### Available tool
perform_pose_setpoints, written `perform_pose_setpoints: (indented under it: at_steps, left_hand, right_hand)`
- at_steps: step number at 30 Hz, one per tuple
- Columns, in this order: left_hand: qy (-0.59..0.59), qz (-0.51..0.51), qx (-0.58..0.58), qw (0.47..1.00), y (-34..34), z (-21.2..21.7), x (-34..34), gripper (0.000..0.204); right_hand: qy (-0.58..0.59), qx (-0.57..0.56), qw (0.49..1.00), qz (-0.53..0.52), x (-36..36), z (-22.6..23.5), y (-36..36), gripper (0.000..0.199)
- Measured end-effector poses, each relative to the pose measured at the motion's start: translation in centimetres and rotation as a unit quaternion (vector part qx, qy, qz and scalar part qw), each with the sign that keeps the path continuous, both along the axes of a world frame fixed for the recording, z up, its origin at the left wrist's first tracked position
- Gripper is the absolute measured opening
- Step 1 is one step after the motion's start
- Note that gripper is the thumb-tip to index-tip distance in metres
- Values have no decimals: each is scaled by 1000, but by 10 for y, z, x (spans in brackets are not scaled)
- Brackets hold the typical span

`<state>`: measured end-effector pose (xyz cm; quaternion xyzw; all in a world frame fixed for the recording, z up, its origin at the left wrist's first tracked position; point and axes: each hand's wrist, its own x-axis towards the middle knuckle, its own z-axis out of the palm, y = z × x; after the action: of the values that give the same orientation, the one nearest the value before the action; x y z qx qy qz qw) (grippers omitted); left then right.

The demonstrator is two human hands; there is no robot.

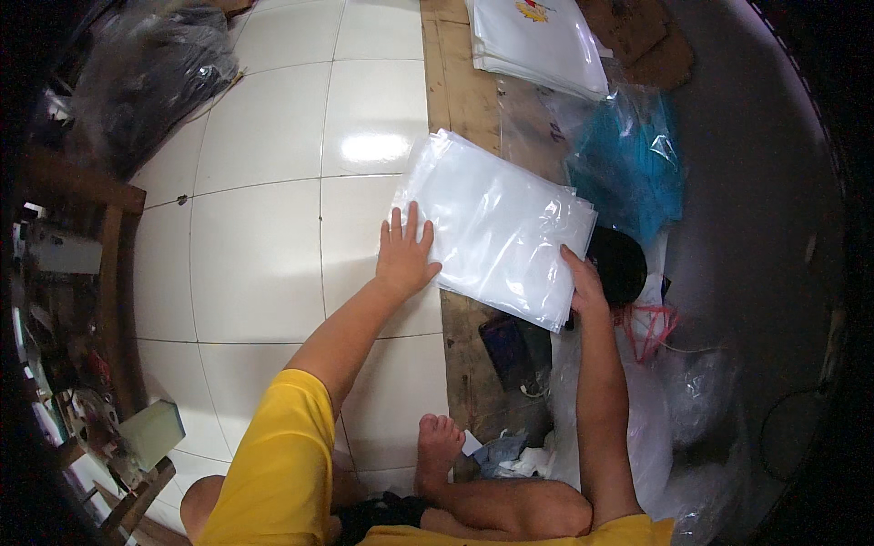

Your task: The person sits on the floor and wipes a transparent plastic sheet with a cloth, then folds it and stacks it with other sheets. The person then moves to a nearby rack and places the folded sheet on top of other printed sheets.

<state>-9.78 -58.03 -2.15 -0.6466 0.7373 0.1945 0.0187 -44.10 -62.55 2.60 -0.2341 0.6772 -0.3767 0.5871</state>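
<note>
A stack of flat white plastic-wrapped packets (496, 227) lies tilted in front of me, partly over the tiles and partly over a brown board. Its glossy clear wrapping catches the light, and several layers show at the corners. My left hand (403, 253) rests on the stack's left edge, fingers spread and pressing nothing into the palm. At the right edge my right hand (585, 284) grips the stack, thumb on top; its other fingers are hidden beneath.
White printed sheets (537, 41) are piled at the far right, near a blue plastic-wrapped bundle (628, 155). A round black object (617, 264) sits beside my right hand. A dark phone-like slab (510, 350) lies on the brown board (464, 364). Crumpled clear plastic (696, 391) spreads at right.
</note>
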Motion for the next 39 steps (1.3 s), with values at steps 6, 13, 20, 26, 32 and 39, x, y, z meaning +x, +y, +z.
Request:
perform_pose_setpoints:
  at_steps: [6, 13, 20, 26, 32, 39]
  left_hand:
    - [32, -66, 19, 997, -6, 14, 8, 80]
    - [131, -42, 45, 990, 26, 47, 131, 49]
    - [18, -5, 94, 995, 187, 165, 251, 42]
    - [179, 300, -22, 937, 387, 149, 234, 33]
    - [452, 613, -181, 622, 523, 37, 202, 29]
    - [492, 564, -199, 633, 428, 87, 244, 33]
  right_hand:
    - [110, -67, 991, 39, -15, -27, -5, 52]
    - [205, -185, 957, 91, 16, 6, 9, 54]
    - [231, -172, 935, 207, 24, 68, -22, 45]
    - [496, -343, 700, 383, 102, 179, -64, 36]
    - [705, -288, 424, 491, 177, 257, -18, 35]
    - [583, -407, 441, 547, 249, 254, 61, 27]
